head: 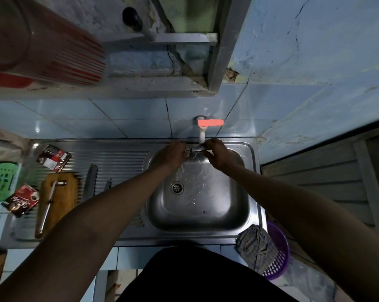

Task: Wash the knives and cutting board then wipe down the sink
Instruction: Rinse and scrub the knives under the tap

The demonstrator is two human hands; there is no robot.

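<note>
Both hands meet under the white plastic tap with an orange-red lever [202, 127] at the back of the stainless steel sink basin [227, 205]. The left hand [172, 155] has its fingers curled round one end of a small metal knife [195, 149], and the right hand [216, 154] pinches the other end with its fingers bent over it. The knife lies roughly level between them, just below the spout; which end is the blade cannot be told. Water glistens on the basin floor around the round metal drain [177, 187].

To the left of the basin, on the ribbed steel draining surface [123, 155], lies a long grey knife [90, 182] pointing away from the person, with a smaller dark knife [107, 184] just beside it, partly hidden by the left forearm. Further left rests a wooden cutting board [59, 205] with a long metal tool with a steel handle [47, 205] lying on top of it. A red and black coffee sachet [21, 200] sits at the board's left edge, and a second dark sachet [53, 158] lies behind the board. A green plastic slotted rack [1, 182] stands at the far left.

At the sink's front right corner a checked grey cloth [255, 245] drapes over the edge, overlapping a purple plastic perforated basket [280, 253] lower down.
</note>
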